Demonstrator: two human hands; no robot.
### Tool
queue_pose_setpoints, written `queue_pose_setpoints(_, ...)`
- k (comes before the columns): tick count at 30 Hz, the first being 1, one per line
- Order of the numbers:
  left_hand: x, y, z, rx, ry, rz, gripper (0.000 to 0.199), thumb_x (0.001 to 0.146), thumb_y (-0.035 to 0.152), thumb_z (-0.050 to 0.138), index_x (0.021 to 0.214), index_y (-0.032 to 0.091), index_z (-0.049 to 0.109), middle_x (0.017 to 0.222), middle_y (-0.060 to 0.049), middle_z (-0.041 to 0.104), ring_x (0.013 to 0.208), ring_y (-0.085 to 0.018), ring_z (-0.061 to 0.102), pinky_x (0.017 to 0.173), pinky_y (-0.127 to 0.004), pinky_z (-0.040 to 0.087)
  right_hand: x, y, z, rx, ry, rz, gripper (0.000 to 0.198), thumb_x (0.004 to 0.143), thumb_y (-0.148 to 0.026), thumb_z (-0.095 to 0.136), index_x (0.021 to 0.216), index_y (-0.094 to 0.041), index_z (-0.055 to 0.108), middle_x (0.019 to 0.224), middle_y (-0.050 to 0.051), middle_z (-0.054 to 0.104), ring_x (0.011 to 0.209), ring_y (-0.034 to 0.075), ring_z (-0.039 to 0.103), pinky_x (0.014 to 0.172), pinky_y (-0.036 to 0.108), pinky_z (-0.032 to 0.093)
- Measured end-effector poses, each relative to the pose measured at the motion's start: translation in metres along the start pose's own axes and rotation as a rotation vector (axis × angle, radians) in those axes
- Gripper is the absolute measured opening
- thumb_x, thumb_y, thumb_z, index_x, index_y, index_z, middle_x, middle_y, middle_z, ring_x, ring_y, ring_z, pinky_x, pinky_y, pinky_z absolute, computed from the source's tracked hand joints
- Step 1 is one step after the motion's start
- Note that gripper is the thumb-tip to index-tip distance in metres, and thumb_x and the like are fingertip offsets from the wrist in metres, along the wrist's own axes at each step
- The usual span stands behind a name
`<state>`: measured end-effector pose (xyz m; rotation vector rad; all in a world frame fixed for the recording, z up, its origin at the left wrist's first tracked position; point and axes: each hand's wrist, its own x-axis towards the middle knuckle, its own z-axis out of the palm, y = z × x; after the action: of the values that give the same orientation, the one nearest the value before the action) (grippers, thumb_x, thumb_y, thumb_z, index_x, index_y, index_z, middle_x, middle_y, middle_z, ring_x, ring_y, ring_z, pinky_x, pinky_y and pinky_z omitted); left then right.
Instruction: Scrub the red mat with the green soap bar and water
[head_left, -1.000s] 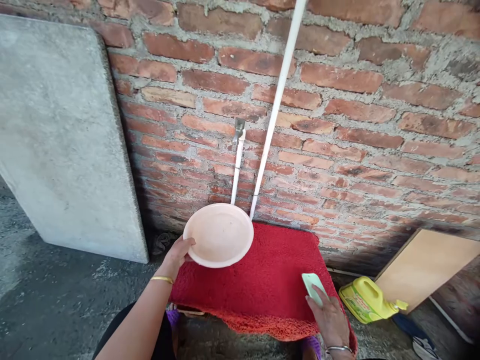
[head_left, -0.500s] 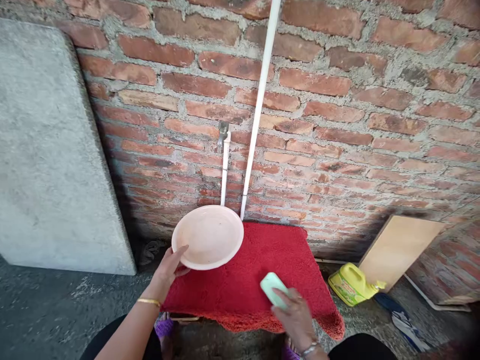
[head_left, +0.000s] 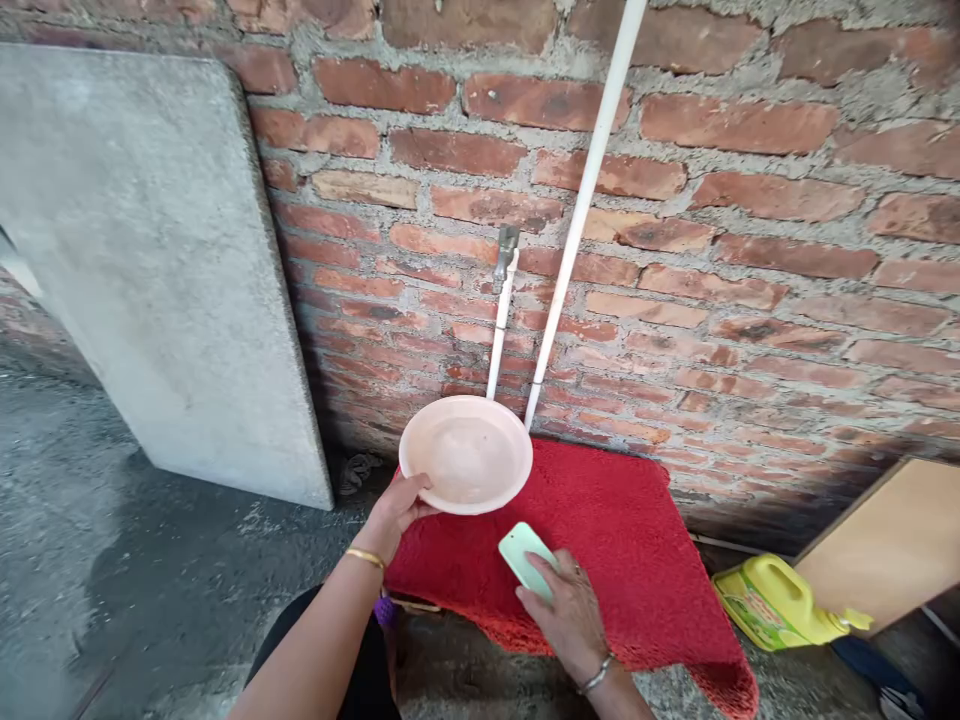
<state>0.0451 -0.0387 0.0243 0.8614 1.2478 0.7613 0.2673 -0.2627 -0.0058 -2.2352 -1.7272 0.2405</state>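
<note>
My left hand (head_left: 401,515) grips the near-left rim of a pale pink plastic basin (head_left: 480,455), thumb inside and fingers underneath. The basin is over the left back part of a red shaggy mat (head_left: 615,520), and what looks like a little clear water is in it. In my right hand (head_left: 566,610) is a pale green scrub brush (head_left: 521,553), an oblong with rounded corners and a small hole near one end. It is over the mat, just in front of the basin. The underside of the brush is hidden, so contact with the mat cannot be made out.
Behind the mat, a tap (head_left: 506,255) and a white pipe (head_left: 585,200) run along the brick wall. A grey slab (head_left: 172,270) leans at left. At right are a yellow jug (head_left: 780,600) and a tan board (head_left: 892,540).
My view has swung left, shifting the scene rightward. Relative to the mat, my right hand with the scrub brush has moved left, closer to the basin. My left hand still holds the basin rim.
</note>
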Motion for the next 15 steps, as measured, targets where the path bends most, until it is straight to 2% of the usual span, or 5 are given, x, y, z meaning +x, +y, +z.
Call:
queue_pose_setpoints(3,0.009,0.012,-0.007,-0.014,-0.03,-0.022,0.044,0.077,0.009,0.059,0.121,0.014,0.058,0.094,-0.01,0.075,0.086,-0.024,0.073,0.075,-0.042,0.065,0.02,-0.036,0.009,-0.022,-0.035,-0.105,0.046,0.085,-0.037,0.07,0.131,-0.036,0.069,0.114,0.006,0.067,0.107,0.027,0.063,0.099,0.04,0.051)
queue_pose_setpoints(5,0.012,0.015,-0.009,0.003,-0.034,-0.029,0.039,0.078,0.012,0.062,0.117,0.013,0.059,0.09,-0.009,0.075,0.082,-0.023,0.073,0.072,-0.041,0.065,0.031,-0.04,0.016,-0.019,-0.04,-0.128,0.047,0.084,-0.037,0.071,0.131,-0.035,0.069,0.114,0.006,0.066,0.106,0.027,0.063,0.099,0.041,0.051)
queue_pose_setpoints(10,0.016,0.014,-0.025,0.11,-0.002,0.0,0.037,0.089,0.043,0.063,0.117,0.019,0.061,0.091,-0.008,0.074,0.078,-0.021,0.072,0.071,-0.039,0.064,0.045,-0.005,0.037,0.215,0.027,-0.12,0.044,0.085,-0.042,0.061,0.127,-0.031,0.07,0.106,0.005,0.064,0.103,0.025,0.063,0.098,0.04,0.052)
queue_pose_setpoints(13,0.017,0.007,-0.049,0.224,0.136,0.015,0.044,0.098,0.053,0.046,0.125,0.02,0.058,0.109,-0.013,0.073,0.099,-0.024,0.072,0.081,-0.038,0.061,0.047,0.015,0.043,0.429,0.058,-0.105,0.049,0.085,-0.054,0.057,0.125,-0.029,0.07,0.105,0.004,0.062,0.102,0.023,0.063,0.097,0.038,0.052)
queue_pose_setpoints(15,0.016,-0.004,-0.065,0.329,0.253,0.001,0.045,0.098,0.05,0.048,0.128,0.018,0.057,0.123,-0.017,0.069,0.119,-0.03,0.065,0.092,-0.041,0.057,0.047,0.02,0.044,0.5,0.057,-0.074,0.054,0.083,-0.061,0.057,0.123,-0.028,0.07,0.105,0.003,0.06,0.101,0.023,0.062,0.097,0.037,0.051)
